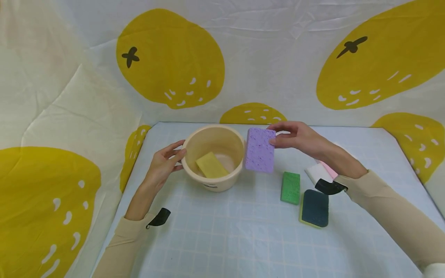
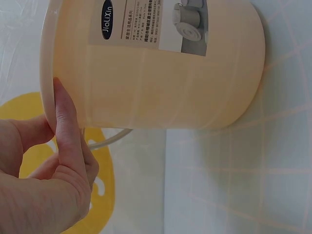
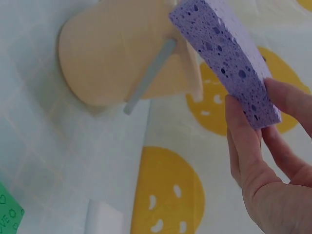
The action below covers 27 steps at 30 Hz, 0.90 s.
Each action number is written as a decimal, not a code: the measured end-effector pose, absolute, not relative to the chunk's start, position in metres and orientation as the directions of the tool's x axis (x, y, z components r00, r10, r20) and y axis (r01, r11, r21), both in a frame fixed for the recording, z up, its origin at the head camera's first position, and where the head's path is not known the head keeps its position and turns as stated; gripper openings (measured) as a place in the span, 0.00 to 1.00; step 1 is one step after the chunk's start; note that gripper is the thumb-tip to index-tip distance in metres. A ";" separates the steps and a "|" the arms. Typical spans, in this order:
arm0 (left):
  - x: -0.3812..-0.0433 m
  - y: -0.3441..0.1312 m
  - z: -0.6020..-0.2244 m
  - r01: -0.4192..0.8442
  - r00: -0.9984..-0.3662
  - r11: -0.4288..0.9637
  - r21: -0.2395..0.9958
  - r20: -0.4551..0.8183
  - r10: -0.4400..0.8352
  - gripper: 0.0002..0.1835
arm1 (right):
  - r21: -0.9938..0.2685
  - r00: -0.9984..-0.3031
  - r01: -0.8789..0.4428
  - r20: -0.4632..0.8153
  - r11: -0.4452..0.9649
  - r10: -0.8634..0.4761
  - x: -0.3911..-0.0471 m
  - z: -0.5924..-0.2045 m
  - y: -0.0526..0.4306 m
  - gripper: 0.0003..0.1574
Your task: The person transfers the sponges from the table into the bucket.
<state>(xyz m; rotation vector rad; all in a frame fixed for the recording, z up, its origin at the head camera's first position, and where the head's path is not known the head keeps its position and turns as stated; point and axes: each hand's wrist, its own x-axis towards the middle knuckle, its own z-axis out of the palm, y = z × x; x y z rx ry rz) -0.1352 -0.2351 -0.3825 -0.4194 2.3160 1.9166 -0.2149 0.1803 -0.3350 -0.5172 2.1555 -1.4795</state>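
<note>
Loading bucket (image 1: 226, 184) near worktop's (image 1: 226, 239) far edge, I judge: left hand (image 1: 166, 161) pinches rim (image 2: 47, 58), right hand (image 1: 297, 137) pinches purple sponge (image 1: 260, 150) alongside; next move needs sponge over bucket.

The person's left hand (image 1: 165, 163) and right hand (image 1: 300, 138) each hold a pinch grip, both forearms (image 1: 342, 160) extended forward and angled inward.
</note>
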 end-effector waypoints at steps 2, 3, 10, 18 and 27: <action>-0.135 -0.235 -0.383 -0.275 -0.957 0.165 0.947 -0.252 -0.145 0.27 | -0.939 -0.816 -0.046 -0.161 0.340 -0.555 -0.218 -0.332 0.175 0.27; -0.135 -0.235 -0.383 -0.273 -0.957 0.164 0.948 -0.250 -0.145 0.27 | -0.942 -0.814 -0.049 -0.155 0.332 -0.560 -0.219 -0.330 0.173 0.27; -0.136 -0.236 -0.383 -0.267 -0.960 0.170 0.949 -0.246 -0.134 0.27 | -0.947 -0.805 -0.055 -0.145 0.316 -0.575 -0.228 -0.324 0.154 0.28; -0.137 -0.235 -0.383 -0.281 -0.955 0.163 0.946 -0.260 -0.142 0.27 | -0.963 -0.785 -0.085 -0.093 0.255 -0.613 -0.237 -0.321 0.131 0.27; -0.138 -0.235 -0.384 -0.298 -0.950 0.163 0.940 -0.276 -0.146 0.27 | -0.944 -0.790 -0.134 -0.083 0.303 -0.608 -0.246 -0.321 0.108 0.26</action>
